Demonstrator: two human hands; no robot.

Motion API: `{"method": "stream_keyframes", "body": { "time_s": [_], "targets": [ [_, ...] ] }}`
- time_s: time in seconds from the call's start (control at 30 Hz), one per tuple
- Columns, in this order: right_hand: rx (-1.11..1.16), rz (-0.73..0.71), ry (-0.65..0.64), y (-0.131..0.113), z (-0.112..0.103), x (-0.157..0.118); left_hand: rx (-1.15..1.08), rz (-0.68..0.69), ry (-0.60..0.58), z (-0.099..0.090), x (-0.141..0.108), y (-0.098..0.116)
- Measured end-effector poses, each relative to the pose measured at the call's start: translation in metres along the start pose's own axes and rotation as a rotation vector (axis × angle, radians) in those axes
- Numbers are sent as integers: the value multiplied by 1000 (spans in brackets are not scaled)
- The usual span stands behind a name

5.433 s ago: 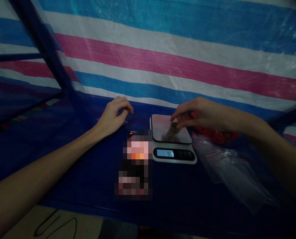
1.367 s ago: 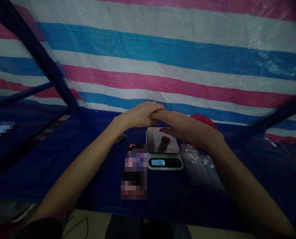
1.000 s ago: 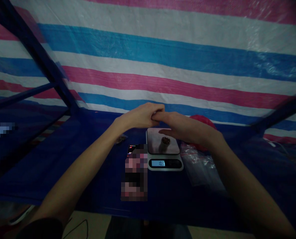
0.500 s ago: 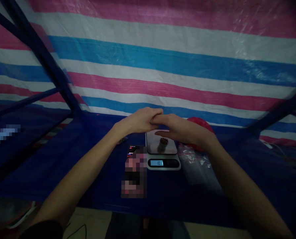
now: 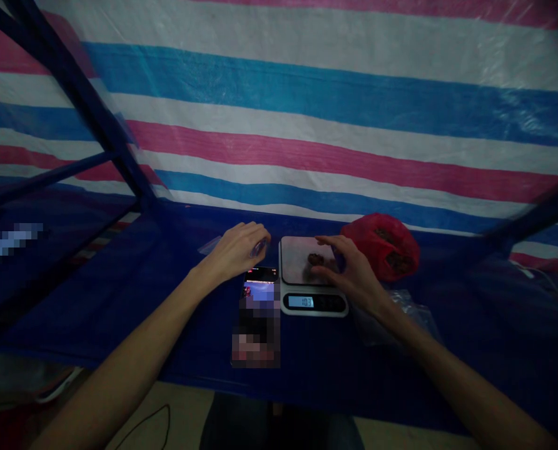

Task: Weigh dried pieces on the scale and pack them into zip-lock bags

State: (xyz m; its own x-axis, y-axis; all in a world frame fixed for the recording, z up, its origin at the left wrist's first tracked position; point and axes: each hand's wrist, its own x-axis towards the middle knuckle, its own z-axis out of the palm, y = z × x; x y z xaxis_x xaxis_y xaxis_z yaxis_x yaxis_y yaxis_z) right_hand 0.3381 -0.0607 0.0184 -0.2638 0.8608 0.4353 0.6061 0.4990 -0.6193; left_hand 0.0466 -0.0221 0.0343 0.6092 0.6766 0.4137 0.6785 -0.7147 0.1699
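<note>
A digital scale (image 5: 291, 265) lies on the blue surface, its display lit and reading what looks like 10.3. On its metal plate rests a small brown clump (image 5: 315, 259). My right hand (image 5: 351, 269) reaches over the plate from the right, thumb and fingers apart around the clump; whether they touch it I cannot tell. Left of the scale, my left hand (image 5: 244, 249) has curled fingers, with a clear, shiny plastic bag (image 5: 259, 248) partly showing between thumb and fingertips. More clear plastic (image 5: 209, 245) shows behind that wrist.
A red plastic bag (image 5: 361, 232) with brown pieces stands behind my right hand. Clear plastic bags (image 5: 413, 309) lie under my right forearm. A phone (image 5: 260, 290), partly blurred out, lies left of the scale. Blue frame bars (image 5: 84, 103) and a striped sheet (image 5: 307, 144) close off the back.
My hands were together above the scale and have parted. The left has moved left, off the plate, and the right has come down by the clump. More of the red bag shows.
</note>
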Motion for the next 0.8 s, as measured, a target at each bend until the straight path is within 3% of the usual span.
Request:
{"method": "stream_keyframes", "body": {
  "time_s": [0.13,0.3,0.53,0.7,0.8],
  "targets": [
    [-76,-7,22,1,2,0,-13,9,86,-1,-1,9],
    [-29,-4,-2,-1,2,1,-51,1,99,6,-1,14],
    [316,158,-79,-28,9,3,-60,-14,130,14,-1,13],
    [524,94,-202,-49,21,32,-93,-66,156,14,-2,10],
    [592,53,-195,-58,28,57,-115,-174,181,12,-2,7]
  ]
}}
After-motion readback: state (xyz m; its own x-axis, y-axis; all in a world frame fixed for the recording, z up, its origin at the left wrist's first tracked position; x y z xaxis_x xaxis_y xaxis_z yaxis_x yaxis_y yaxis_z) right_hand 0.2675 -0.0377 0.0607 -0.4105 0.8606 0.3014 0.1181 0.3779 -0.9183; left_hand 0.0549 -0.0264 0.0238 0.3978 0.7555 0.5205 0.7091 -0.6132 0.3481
